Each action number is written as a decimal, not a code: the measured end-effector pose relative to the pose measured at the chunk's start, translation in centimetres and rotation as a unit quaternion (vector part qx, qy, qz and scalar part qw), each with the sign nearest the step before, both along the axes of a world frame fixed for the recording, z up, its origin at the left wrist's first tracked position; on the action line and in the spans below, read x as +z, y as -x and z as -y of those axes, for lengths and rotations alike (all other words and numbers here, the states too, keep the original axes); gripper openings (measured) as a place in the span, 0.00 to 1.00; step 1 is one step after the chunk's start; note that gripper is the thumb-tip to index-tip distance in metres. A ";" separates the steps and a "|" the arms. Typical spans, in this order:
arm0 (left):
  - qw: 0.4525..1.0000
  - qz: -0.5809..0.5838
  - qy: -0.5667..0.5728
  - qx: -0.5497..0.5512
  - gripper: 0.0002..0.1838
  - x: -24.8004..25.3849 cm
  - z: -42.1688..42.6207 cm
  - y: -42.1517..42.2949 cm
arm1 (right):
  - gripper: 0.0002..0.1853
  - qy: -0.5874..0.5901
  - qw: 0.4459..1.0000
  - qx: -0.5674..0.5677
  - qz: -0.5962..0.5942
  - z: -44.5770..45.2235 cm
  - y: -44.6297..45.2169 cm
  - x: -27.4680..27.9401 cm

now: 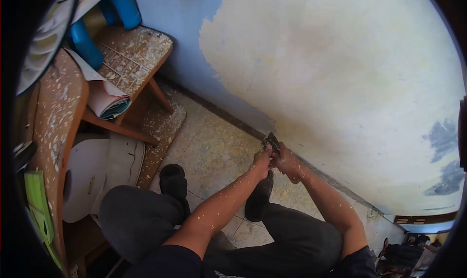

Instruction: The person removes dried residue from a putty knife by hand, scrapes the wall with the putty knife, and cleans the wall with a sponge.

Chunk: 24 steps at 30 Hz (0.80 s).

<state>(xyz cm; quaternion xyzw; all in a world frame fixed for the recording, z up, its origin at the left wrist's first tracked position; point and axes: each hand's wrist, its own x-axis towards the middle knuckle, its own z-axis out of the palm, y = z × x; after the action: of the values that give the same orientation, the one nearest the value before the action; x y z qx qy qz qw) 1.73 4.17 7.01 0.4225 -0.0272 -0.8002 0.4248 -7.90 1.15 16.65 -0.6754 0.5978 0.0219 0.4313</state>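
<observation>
Low by the foot of the wall (pixel 331 83), my left hand (pixel 263 160) and my right hand (pixel 286 162) are close together, both closed around a dark, flat scraper (pixel 271 140). Its blade points up toward the skirting, with pale flecks on it. My fingers cover most of its handle. Peeled blue paint (pixel 175 29) borders a large bare, cream patch on the wall. Paint chips cling to both my forearms.
A wooden desk and shelf (pixel 141 39) covered in paint chips stand at left, with rolled papers (pixel 109 100) and a white appliance (pixel 90 176). Chips litter the tiled floor (pixel 209 141). My dark shoes (pixel 173 180) are near my hands. Clutter (pixel 413 253) lies lower right.
</observation>
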 end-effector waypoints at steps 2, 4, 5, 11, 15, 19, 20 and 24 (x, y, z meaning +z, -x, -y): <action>1.000 -0.009 -0.019 0.007 0.17 -1.7 0.4 0.8 | 0.17 0.052 0.996 -0.023 0.073 -0.3 1.8 -5.0; 0.992 -0.110 -0.026 0.062 0.16 -2.7 1.0 1.7 | 0.18 0.075 0.996 0.017 -0.050 0.6 2.0 -4.9; 0.991 -0.110 -0.037 0.068 0.16 -3.4 1.2 2.2 | 0.18 0.107 0.980 0.046 -0.163 0.6 1.8 -5.1; 0.996 -0.065 0.002 0.060 0.12 -4.8 3.7 2.1 | 0.13 0.235 0.960 0.003 -0.154 -0.2 2.6 -10.7; 0.997 -0.081 0.011 0.008 0.11 -4.9 3.6 1.6 | 0.12 0.209 0.966 -0.075 -0.135 -0.9 1.1 -9.3; 0.994 -0.107 -0.002 0.001 0.09 -5.5 3.6 1.7 | 0.13 0.243 0.958 -0.073 -0.134 -1.3 0.9 -9.5; 0.992 -0.125 -0.002 0.002 0.08 -5.5 3.6 1.5 | 0.14 0.236 0.959 -0.082 -0.137 -1.4 0.8 -9.9; 0.990 -0.137 -0.016 0.002 0.06 -5.3 3.4 1.5 | 0.17 0.233 0.953 -0.104 -0.165 -1.7 -0.3 -10.0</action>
<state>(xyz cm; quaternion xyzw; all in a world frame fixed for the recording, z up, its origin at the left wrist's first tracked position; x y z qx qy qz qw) 0.19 0.78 1.71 0.3161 0.0451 -0.8498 0.4193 -7.55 2.86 6.69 -0.6784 0.7158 -0.0517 0.1571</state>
